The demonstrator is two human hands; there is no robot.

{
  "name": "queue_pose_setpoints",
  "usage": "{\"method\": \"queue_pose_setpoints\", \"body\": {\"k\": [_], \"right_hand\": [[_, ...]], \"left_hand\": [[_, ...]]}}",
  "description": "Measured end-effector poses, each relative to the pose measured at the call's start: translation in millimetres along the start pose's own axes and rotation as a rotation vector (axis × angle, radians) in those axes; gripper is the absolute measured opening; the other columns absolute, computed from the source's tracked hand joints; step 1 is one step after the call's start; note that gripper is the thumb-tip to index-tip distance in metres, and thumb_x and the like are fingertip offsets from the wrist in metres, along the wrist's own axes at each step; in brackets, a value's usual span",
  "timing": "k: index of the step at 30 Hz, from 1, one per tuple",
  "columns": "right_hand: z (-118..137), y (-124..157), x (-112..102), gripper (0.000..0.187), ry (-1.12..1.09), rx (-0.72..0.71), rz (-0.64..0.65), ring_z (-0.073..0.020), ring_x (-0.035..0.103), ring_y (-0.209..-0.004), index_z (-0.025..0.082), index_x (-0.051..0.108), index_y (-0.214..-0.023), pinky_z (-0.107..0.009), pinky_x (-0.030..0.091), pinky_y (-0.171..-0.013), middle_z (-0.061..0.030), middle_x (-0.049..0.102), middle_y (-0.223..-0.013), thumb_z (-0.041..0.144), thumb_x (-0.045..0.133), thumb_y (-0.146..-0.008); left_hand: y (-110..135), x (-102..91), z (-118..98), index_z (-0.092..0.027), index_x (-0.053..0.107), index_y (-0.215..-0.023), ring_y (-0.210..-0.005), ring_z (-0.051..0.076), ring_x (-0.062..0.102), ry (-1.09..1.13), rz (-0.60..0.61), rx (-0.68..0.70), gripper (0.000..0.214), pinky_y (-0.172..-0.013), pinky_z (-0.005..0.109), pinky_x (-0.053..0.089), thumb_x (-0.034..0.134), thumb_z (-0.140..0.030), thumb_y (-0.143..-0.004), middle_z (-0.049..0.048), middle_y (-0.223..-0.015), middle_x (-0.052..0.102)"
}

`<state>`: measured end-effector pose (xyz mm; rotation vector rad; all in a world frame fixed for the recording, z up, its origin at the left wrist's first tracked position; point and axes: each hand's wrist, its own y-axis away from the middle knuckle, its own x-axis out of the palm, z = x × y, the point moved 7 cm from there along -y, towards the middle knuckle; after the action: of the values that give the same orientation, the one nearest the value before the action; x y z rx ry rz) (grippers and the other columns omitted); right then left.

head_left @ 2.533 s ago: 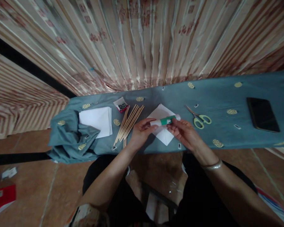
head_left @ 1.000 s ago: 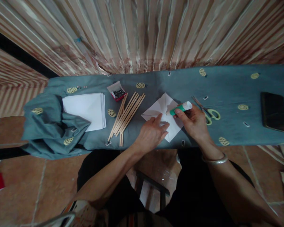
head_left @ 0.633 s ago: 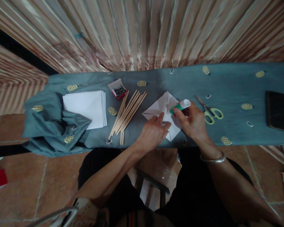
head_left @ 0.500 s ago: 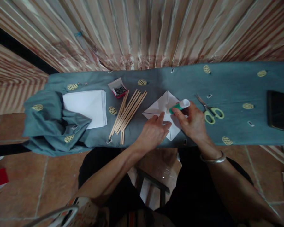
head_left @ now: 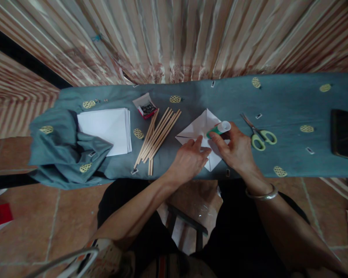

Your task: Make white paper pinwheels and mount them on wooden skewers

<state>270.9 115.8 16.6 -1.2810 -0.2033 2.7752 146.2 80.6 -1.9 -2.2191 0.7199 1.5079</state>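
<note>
A white folded paper square (head_left: 197,126) lies on the blue-grey cloth-covered table (head_left: 284,116). My right hand (head_left: 234,148) is closed round a green-and-white glue stick (head_left: 219,128), whose lower end points down at the paper's middle. My left hand (head_left: 188,160) rests on the paper's near left part, fingers stretched out flat and pressing it down. Whether my left hand hides a cap is not visible.
Several wooden sticks (head_left: 157,135) lie left of the paper, beside a small open box of pins (head_left: 145,106) and a stack of white sheets (head_left: 106,129). Green-handled scissors (head_left: 259,135) lie to the right, a dark phone (head_left: 345,133) at far right. Bunched cloth (head_left: 66,154) hangs off the left end.
Both hands held the glue stick above the paper 2.5 s ago. Since then my left hand has gone flat onto the paper and my right hand has brought the stick down to its centre.
</note>
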Motion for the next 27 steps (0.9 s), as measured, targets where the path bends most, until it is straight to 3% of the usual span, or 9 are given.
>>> {"method": "queue_pose_setpoints", "body": {"k": [9, 27], "right_hand": [[7, 0, -1, 0.033, 0.041, -0.039, 0.033, -0.0232, 0.069, -0.065, 0.02, 0.063, -0.097, -0.034, 0.048, -0.06, -0.0063, 0.072, -0.075, 0.051, 0.055, -0.087], [11, 5, -2, 0.032, 0.092, -0.092, 0.085, -0.0223, 0.067, -0.061, 0.02, 0.063, -0.098, -0.033, 0.048, -0.058, -0.0064, 0.071, -0.075, 0.049, 0.054, -0.089]], "left_hand": [[1, -4.1, -3, -0.02, 0.064, -0.118, -0.107, 0.026, 0.059, -0.12, 0.012, 0.012, 0.027, -0.091, 0.04, 0.051, 0.05, -0.028, -0.096, 0.0169, -0.145, 0.048], [1, -4.2, -3, -0.02, 0.062, -0.125, -0.11, 0.026, 0.059, -0.132, 0.043, 0.013, 0.033, -0.094, 0.041, 0.051, 0.049, -0.03, -0.097, 0.0168, -0.146, 0.048]]}}
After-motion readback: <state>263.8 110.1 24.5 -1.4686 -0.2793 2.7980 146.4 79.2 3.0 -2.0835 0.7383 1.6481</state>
